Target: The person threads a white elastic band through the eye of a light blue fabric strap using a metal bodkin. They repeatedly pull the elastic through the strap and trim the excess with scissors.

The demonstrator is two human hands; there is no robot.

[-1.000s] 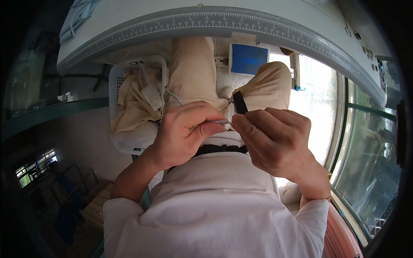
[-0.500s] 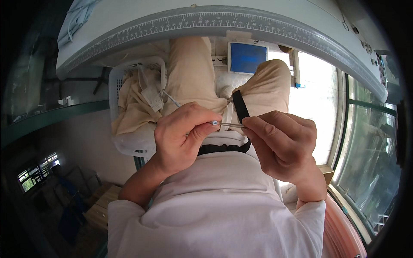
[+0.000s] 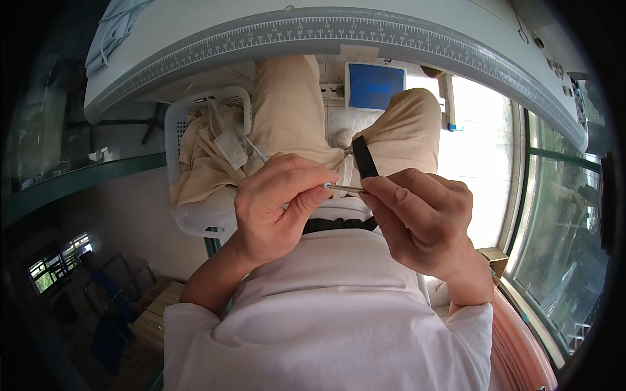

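My left hand [image 3: 277, 195] is closed, thumb and forefinger pinching a thin grey-white cord [image 3: 255, 150] close to its end. A small white and pale-blue tip [image 3: 327, 186] pokes out of that pinch. My right hand [image 3: 427, 215] is closed on slim metal tweezers [image 3: 349, 189], which point left. Their tips meet the cord's end, or lie right against it; the fingers hide the exact contact. Both hands are held over my lap, in front of the white shirt [image 3: 326, 313]. A black strap [image 3: 365, 158] runs up behind the right fingertips.
A grey table edge with ruler markings [image 3: 300, 29] curves across the far side. At left stands a white plastic basket [image 3: 173, 140] with beige cloth. A blue panel [image 3: 376, 86] lies beyond my knees. Pale-blue cords [image 3: 117, 32] rest on the table's far left.
My right hand has shifted slightly left, bringing the tweezers closer to the left fingertips. Less of the cord's tip shows now. The left hand has barely moved.
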